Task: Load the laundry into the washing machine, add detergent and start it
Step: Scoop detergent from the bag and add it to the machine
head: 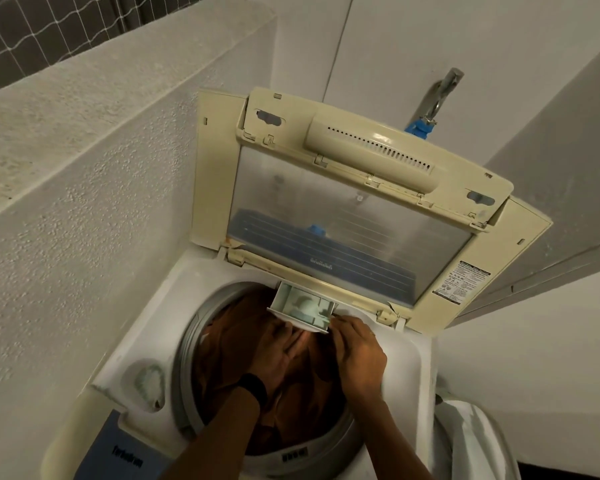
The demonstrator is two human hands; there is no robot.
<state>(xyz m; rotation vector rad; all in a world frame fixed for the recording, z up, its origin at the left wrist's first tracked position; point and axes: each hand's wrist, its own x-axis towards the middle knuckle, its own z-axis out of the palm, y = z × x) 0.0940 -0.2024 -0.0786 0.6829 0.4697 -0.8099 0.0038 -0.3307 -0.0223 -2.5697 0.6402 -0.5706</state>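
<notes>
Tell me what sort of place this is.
Probably a home laundry nook: a top-loading washing machine holding brown laundry, its detergent drawer pulled out, and a wall tap behind it.

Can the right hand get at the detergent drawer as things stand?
Likely yes: the right hand is at the front of the drawer, which is pulled out over the laundry, with the lid raised clear.

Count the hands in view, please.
2. The left hand, with a black wristband, is just below the drawer front, over the brown laundry. The right hand is at the drawer's right front corner.
</notes>
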